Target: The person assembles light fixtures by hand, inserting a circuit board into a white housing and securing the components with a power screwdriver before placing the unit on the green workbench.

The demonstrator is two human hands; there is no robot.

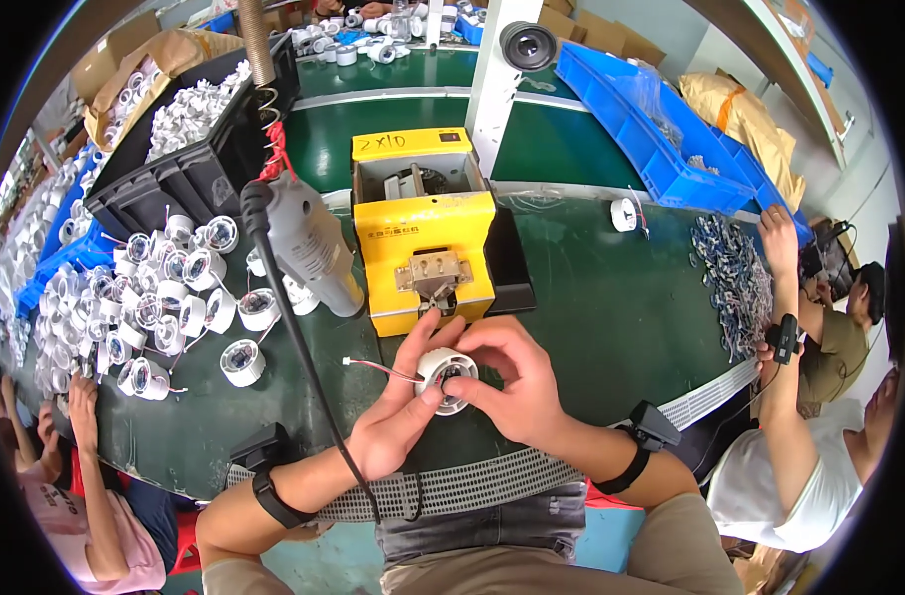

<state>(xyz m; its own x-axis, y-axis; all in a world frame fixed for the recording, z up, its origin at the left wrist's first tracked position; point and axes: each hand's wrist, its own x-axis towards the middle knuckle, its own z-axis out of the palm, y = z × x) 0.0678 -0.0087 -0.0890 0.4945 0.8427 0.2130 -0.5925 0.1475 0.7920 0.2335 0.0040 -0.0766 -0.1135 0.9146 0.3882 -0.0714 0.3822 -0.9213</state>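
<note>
A white round plastic housing (435, 364) with a dark inside is held up between my two hands, in front of the yellow machine. My left hand (391, 421) is closed around its left and lower side. My right hand (522, 387) grips the right rim, its thumb pressed on the open face; what lies under that thumb is hidden. Thin red and white wires (383, 368) run out leftward from the housing to a small white plug. The yellow machine (428, 223) has a metal fixture (435, 275) on its front, just beyond my fingertips.
A grey power screwdriver (319, 248) hangs left of the machine, its black cable crossing near my left forearm. Several similar housings (190, 315) are heaped at left beside a black crate (175, 188). At right lie wired parts (730, 288) and a blue bin (661, 169). Co-workers sit on both sides.
</note>
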